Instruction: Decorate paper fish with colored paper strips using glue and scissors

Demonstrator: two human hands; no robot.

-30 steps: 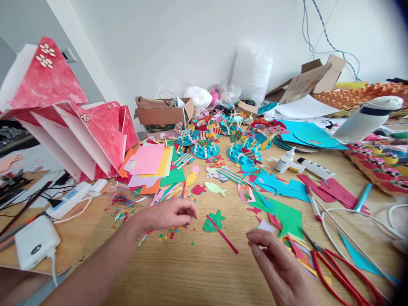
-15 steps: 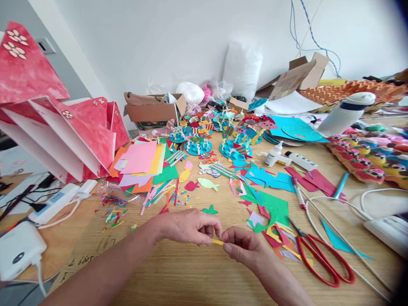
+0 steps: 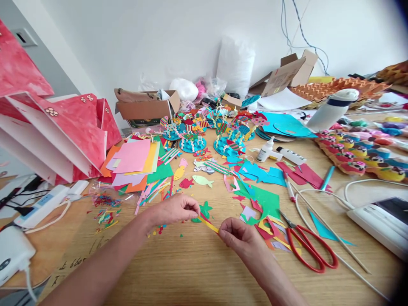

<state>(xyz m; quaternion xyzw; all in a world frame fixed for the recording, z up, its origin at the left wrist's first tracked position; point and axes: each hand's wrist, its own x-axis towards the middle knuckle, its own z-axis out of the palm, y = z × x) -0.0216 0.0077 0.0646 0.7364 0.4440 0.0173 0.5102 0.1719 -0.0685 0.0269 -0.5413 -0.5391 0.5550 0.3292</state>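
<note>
The left hand [image 3: 178,208] and right hand [image 3: 238,236] pinch a yellow strip [image 3: 209,226] by its ends, nearer than the cardboard box [image 3: 143,110] holding a brown item [image 3: 137,96].

Both arms bare as far as seen; left forearm [image 3: 108,257] long, broad near the lower edge, tapering to a narrower wrist [image 3: 149,219]; right forearm [image 3: 276,274] cut shorter by the frame, similar taper; left hand [image 3: 175,208] and right hand [image 3: 239,235] also bare; nails too small to make out.
</note>
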